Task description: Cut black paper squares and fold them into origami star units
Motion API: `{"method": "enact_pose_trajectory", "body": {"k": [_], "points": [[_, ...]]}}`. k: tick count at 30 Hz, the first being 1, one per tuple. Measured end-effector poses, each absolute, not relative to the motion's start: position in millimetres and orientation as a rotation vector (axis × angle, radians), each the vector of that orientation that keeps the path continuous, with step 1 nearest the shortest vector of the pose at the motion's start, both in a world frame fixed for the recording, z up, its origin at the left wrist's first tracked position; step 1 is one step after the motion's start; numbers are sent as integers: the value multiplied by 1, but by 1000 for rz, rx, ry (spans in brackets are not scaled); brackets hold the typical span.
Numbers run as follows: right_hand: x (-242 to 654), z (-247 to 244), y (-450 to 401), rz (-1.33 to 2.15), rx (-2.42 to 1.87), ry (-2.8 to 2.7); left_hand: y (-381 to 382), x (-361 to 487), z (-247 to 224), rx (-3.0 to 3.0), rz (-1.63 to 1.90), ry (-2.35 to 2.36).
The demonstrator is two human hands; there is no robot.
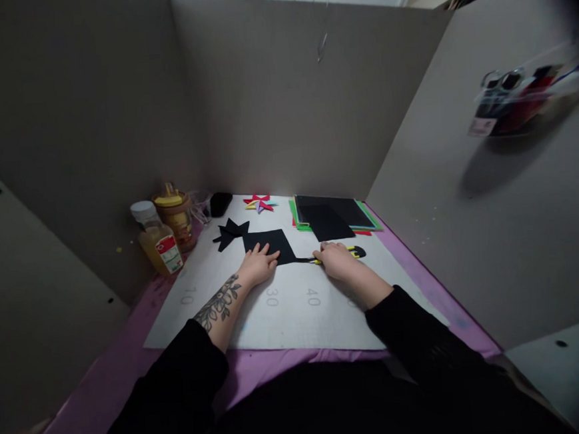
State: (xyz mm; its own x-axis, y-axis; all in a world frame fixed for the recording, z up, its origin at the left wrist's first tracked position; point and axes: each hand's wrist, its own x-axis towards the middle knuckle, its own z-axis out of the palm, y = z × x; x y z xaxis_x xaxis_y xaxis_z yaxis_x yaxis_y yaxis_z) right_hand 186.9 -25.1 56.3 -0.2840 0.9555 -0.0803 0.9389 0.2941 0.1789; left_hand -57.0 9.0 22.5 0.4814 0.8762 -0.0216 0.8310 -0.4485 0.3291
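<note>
My left hand lies flat with spread fingers on a square of black paper, pressing it to the white mat. To its right, my right hand is closed around a yellow-and-black utility knife. Its thin dark front end points left and meets the paper's lower right corner; the middle is hidden under my fingers. Left of the square sits a folded black paper star, close to the sheet's edge.
Behind my right hand are stacked coloured sheets with black paper on top. A multicoloured paper star and a dark phone-like object lie at the back. A juice bottle and brown cup stand left. Grey panels enclose the table.
</note>
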Motion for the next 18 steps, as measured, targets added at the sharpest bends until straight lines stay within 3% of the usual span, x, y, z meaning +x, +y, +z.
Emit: {"method": "enact_pose_trajectory", "body": {"k": [18], "points": [[176, 61, -32, 219, 1690, 2382, 8, -58, 22, 2461, 220, 1450]]}}
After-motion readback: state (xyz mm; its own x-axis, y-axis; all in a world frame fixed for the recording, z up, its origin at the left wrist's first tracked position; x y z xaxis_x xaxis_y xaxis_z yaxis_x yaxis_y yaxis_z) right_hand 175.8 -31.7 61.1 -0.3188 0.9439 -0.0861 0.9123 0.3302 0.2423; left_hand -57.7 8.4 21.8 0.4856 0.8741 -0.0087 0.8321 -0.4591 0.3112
